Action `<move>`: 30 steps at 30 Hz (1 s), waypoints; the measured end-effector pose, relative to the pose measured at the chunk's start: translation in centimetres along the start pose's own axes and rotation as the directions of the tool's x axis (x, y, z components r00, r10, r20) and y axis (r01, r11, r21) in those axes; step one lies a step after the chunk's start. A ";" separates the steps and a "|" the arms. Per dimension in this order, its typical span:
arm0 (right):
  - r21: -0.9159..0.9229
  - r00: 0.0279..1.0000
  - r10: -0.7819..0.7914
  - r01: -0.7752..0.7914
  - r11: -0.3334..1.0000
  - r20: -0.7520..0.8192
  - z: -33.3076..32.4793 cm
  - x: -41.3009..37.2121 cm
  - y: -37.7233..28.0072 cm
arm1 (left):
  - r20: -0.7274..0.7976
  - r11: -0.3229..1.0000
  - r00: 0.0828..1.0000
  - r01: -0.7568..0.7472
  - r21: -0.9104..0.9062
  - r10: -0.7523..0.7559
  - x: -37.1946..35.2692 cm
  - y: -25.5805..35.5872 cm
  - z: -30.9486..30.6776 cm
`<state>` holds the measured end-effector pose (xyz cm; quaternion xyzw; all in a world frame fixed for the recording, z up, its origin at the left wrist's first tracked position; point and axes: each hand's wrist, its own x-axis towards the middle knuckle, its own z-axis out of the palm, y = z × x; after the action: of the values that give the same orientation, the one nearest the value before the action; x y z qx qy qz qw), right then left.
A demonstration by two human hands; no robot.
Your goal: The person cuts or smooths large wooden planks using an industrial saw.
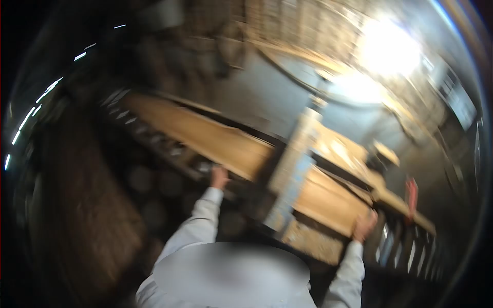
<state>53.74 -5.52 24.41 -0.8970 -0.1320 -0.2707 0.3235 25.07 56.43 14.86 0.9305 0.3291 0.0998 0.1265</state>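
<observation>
A long, flat wooden board (205, 136) lies slantwise on a machine bed, passing under a pale blue and wood-toned crossbar (292, 174). My left hand (220, 177) is closed at the board's near edge, left of the crossbar. On the other side, my right hand (364, 226) is closed around the board's right end. Motion blur softens the fingers of both hands. Behind the board, a wooden rail (405, 209) runs alongside it.
Rows of metal rollers or slats (405, 251) extend at the right, and more metal parts (149, 136) line the bed's left side. A red handle-like piece (411, 197) stands near the rail. Beyond are a grey-blue surface (257, 77) and a bright lamp (390, 49).
</observation>
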 end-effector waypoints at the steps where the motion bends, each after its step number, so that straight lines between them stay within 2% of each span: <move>1: 0.073 0.988 0.095 -0.104 0.992 0.124 -0.6 1.9 -3.5 | -0.141 0.959 0.979 -0.106 0.263 0.147 -0.9 0.4 0.1; 2: -0.036 0.979 -0.097 0.105 0.994 0.179 0.7 2.9 -1.6 | -0.268 0.995 0.960 -0.063 0.071 0.080 -1.2 0.5 0.4; 3: -0.084 0.948 -0.248 0.268 0.960 0.200 2.4 4.2 0.5 | -0.017 0.731 0.968 0.177 -0.659 -0.250 -2.2 2.1 -1.1; 4: -0.175 0.918 -0.234 0.300 0.938 0.319 3.9 5.4 2.0 | 0.236 -0.016 0.810 0.270 -0.963 -0.538 -3.1 3.7 -2.5; 5: -0.145 0.888 -0.242 0.319 0.936 0.392 4.4 6.6 2.5 | 0.146 0.016 0.834 0.182 -0.983 -0.532 -4.5 4.3 -3.0; 7: -0.221 0.862 -0.207 0.338 0.915 0.462 4.0 7.8 0.8 | 0.116 0.107 0.854 0.196 -0.975 -0.507 -7.6 5.1 -3.6; 9: -0.293 0.836 -0.124 0.321 0.901 0.535 4.0 8.2 0.6 | 0.101 0.052 0.852 0.148 -0.988 -0.514 -9.9 5.4 -4.0; 10: -0.296 0.848 -0.154 0.340 0.893 0.508 4.0 8.5 -0.2 | 0.091 0.029 0.852 0.123 -0.992 -0.515 -11.0 5.5 -4.4; 13: -0.252 0.808 -0.388 0.527 0.812 0.442 4.9 9.6 0.6 | 0.098 0.072 0.863 0.153 -0.986 -0.496 -14.3 5.4 -5.3; 15: -0.219 0.766 -0.416 0.570 0.792 0.490 4.6 10.7 -0.6 | 0.098 0.171 0.873 0.202 -0.964 -0.477 -15.5 6.1 -6.0; 16: -0.211 0.757 -0.487 0.612 0.762 0.436 5.3 10.9 0.4 | 0.111 0.195 0.886 0.219 -0.956 -0.451 -15.7 6.1 -5.8; 17: -0.195 0.730 -0.490 0.631 0.751 0.477 5.1 11.2 0.6 | 0.127 0.215 0.897 0.235 -0.948 -0.423 -15.9 6.3 -5.3; 19: -0.196 0.706 -0.556 0.679 0.707 0.438 3.9 11.1 0.2 | 0.151 0.202 0.891 0.257 -0.945 -0.429 -16.3 6.9 -5.3; 22: -0.119 0.740 -0.449 0.573 0.811 0.501 1.7 10.9 -0.1 | 0.052 0.340 0.894 0.223 -0.914 -0.446 -16.8 7.7 -5.2; 25: -0.004 0.777 -0.352 0.415 0.910 0.523 -0.9 9.8 -0.5 | 0.018 0.383 0.896 0.207 -0.900 -0.443 -17.9 7.0 -3.6; 26: 0.016 0.773 -0.407 0.458 0.889 0.488 -0.9 9.3 0.9 | 0.025 0.391 0.896 0.219 -0.894 -0.444 -18.6 6.7 -3.1; 28: -0.004 0.798 -0.325 0.380 0.925 0.508 -3.8 7.7 0.4 | 0.041 0.412 0.895 0.245 -0.878 -0.443 -20.2 6.0 -2.2; 30: -0.012 0.844 -0.230 0.270 0.963 0.484 -6.8 5.6 0.9 | 0.093 0.277 0.875 0.249 -0.928 -0.475 -22.1 5.6 -0.8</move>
<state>55.99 -10.25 31.51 -0.9231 -0.3126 -0.0857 0.2068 11.28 38.31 15.08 0.5817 0.4304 0.3279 0.6073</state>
